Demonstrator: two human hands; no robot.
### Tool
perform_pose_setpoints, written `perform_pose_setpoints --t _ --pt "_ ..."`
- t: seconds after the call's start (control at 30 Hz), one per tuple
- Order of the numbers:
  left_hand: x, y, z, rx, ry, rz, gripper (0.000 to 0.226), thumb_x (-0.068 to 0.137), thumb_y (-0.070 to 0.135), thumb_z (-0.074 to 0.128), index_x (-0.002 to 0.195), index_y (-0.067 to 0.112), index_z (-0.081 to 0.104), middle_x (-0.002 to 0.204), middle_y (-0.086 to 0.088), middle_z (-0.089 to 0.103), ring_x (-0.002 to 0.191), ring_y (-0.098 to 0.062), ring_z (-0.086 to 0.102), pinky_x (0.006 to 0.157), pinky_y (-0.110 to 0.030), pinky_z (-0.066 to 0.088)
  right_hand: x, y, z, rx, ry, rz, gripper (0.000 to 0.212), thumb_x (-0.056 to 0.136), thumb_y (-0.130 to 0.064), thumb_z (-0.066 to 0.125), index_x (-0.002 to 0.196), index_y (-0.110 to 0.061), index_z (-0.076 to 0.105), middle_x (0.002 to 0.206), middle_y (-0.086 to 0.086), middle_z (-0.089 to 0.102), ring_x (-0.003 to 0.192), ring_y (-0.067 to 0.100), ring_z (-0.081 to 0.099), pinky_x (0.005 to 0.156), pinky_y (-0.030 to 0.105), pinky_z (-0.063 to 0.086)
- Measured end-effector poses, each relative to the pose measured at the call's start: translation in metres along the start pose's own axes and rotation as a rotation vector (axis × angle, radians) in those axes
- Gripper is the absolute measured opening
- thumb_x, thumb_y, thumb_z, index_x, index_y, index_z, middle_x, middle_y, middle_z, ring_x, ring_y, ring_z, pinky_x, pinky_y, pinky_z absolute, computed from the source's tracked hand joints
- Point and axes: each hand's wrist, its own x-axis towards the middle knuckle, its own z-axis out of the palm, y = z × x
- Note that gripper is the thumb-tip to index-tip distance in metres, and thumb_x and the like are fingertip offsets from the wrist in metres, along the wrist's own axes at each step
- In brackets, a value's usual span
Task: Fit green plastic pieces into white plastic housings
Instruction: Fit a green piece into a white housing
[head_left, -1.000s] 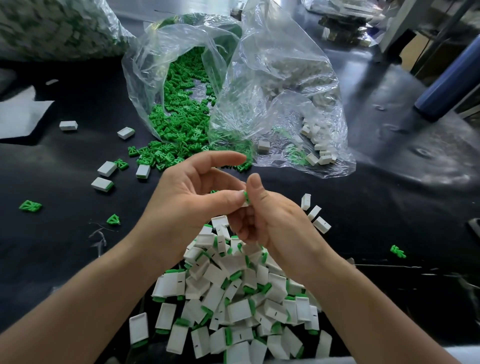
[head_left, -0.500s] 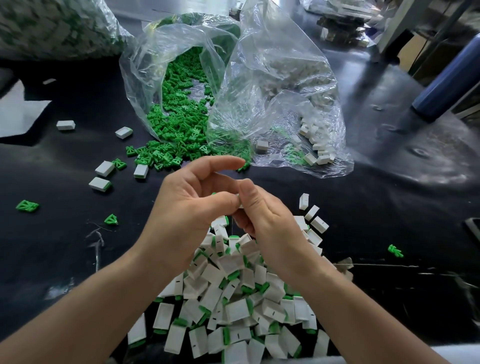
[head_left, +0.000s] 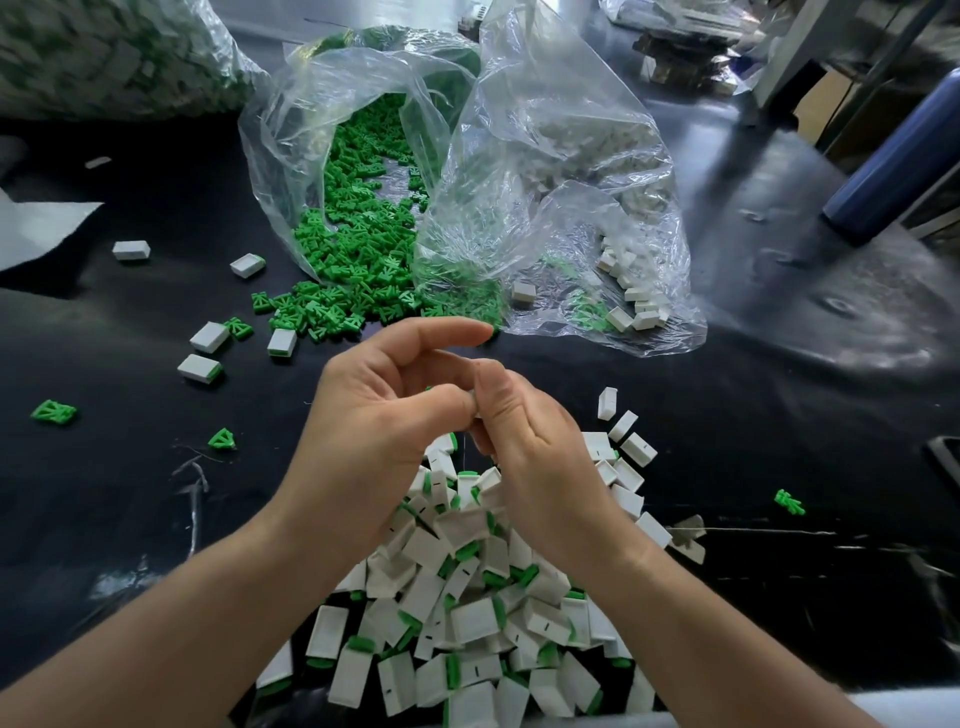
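Observation:
My left hand (head_left: 374, 415) and my right hand (head_left: 524, 441) meet at the fingertips above a heap of assembled white housings with green ends (head_left: 467, 613). Both hands pinch one small part between them; it is almost fully hidden by the fingers. My left index finger sticks out towards the bags. Loose green pieces (head_left: 358, 260) spill from a clear bag (head_left: 291, 130) behind the hands. Empty white housings (head_left: 636, 306) lie inside a second clear bag (head_left: 571, 156) to the right.
The work surface is a black sheet (head_left: 727, 415). Stray white housings (head_left: 208, 338) and green pieces (head_left: 52, 413) lie at the left, one green piece (head_left: 789, 501) at the right. A full bag (head_left: 104, 52) sits far left, a blue cylinder (head_left: 893, 171) far right.
The hands have closed more tightly over the small part; the green tip seen a second ago between the fingertips is now covered. The view has drifted slightly.

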Motion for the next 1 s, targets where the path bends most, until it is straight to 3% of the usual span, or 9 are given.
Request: perform_pose_setpoints --t 0.2,0.47,0.8,0.93,1.0 --pt "-0.0008 0.0001 0.0016 -0.002 0.014 0.002 0.034 0.060 -0.008 0.053 0.086 0.010 0.066 0.065 -0.007 0.069 0.054 -0.017 0.062 0.053 -0.021 0.051 -0.0006 -0.0023 0.0001 -0.003 0.007 -0.015 0.049 0.082 -0.055 0.022 0.090 -0.025 0.060 0.060 -0.033 0.050 0.064 -0.006 0.048 0.061 0.013 0.031" --pt "-0.0016 0.0002 0.0033 0.010 0.028 0.001 0.034 0.060 -0.007 0.052 0.086 0.009 0.066 0.064 -0.007 0.069 0.053 -0.016 0.061 0.052 -0.020 0.051 -0.0011 -0.0028 0.0012 -0.047 0.029 -0.011 0.058 0.081 -0.055 0.021 0.095 -0.016 0.063 0.058 -0.032 0.048 0.064 -0.003 0.046 0.064 0.020 0.032" --pt "-0.0023 -0.0011 0.0033 0.012 0.035 0.000 0.033 0.060 -0.006 0.052 0.086 0.010 0.066 0.065 -0.006 0.069 0.055 -0.016 0.062 0.054 -0.020 0.051 -0.0022 -0.0057 0.0008 -0.073 0.031 -0.004 0.059 0.082 -0.053 0.021 0.096 -0.013 0.063 0.066 -0.018 0.050 0.066 -0.001 0.046 0.067 0.023 0.035" --pt "-0.0026 -0.0003 0.0033 0.009 0.028 0.003 0.034 0.060 -0.006 0.053 0.087 0.010 0.066 0.066 -0.006 0.069 0.056 -0.015 0.063 0.055 -0.020 0.051 -0.0019 -0.0047 0.0015 -0.081 0.023 -0.026 0.057 0.087 -0.050 0.023 0.099 -0.010 0.062 0.080 -0.006 0.060 0.072 0.006 0.049 0.072 0.035 0.043" --pt "-0.0018 0.0009 0.0028 -0.022 0.021 -0.007 0.033 0.061 -0.006 0.054 0.087 0.010 0.066 0.065 -0.007 0.069 0.055 -0.016 0.063 0.054 -0.020 0.051 -0.0004 -0.0028 0.0008 -0.018 0.021 -0.011 0.058 0.087 -0.053 0.023 0.096 -0.012 0.063 0.071 -0.016 0.057 0.067 0.001 0.048 0.068 0.027 0.039"
